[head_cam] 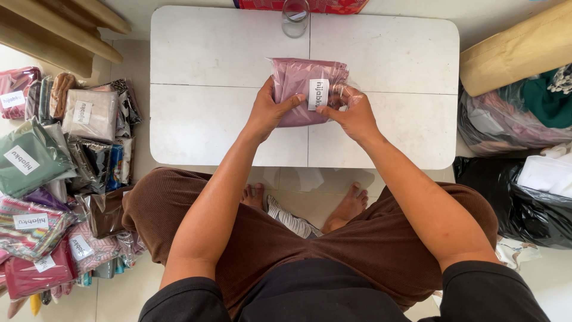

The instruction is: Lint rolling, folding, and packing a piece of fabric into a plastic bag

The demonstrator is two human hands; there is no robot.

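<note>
Packet: a mauve folded cloth in a clear plastic bag [301, 89] with a white label on its front, held over the middle of the low white table [208, 119], nearer the table's front edge than its back edge; whether its underside rests on the tabletop I cannot tell.
Left hand: the left hand [268, 113] grips the packet's left side, thumb laid across the front face pointing toward the label, the other fingers hidden behind the bag; clamped on the packet.
Right hand: the right hand [353, 114] holds the packet's right edge, fingers curled and pinched into the loose crinkled plastic beside the label; closed on the bag.
Packet and fingers: the cloth sits between the two hands, the label showing in the gap between the left thumb tip and the right fingertips.
Glass: a clear drinking glass [295, 16] stands at the table's back edge, near the middle, well apart from the hands.
Left of the table: a heap of bagged cloths [59, 173] in green, grey, beige, pink and patterned colours lies on the floor.
Right of the table: a black plastic sack [524, 209] with white cloth in it, a clear sack of fabrics [506, 122] behind it, and a tan roll [518, 50] at the table's far right corner.
Person: sits cross-legged at the table's front edge, brown trousers, bare feet under it.
</note>
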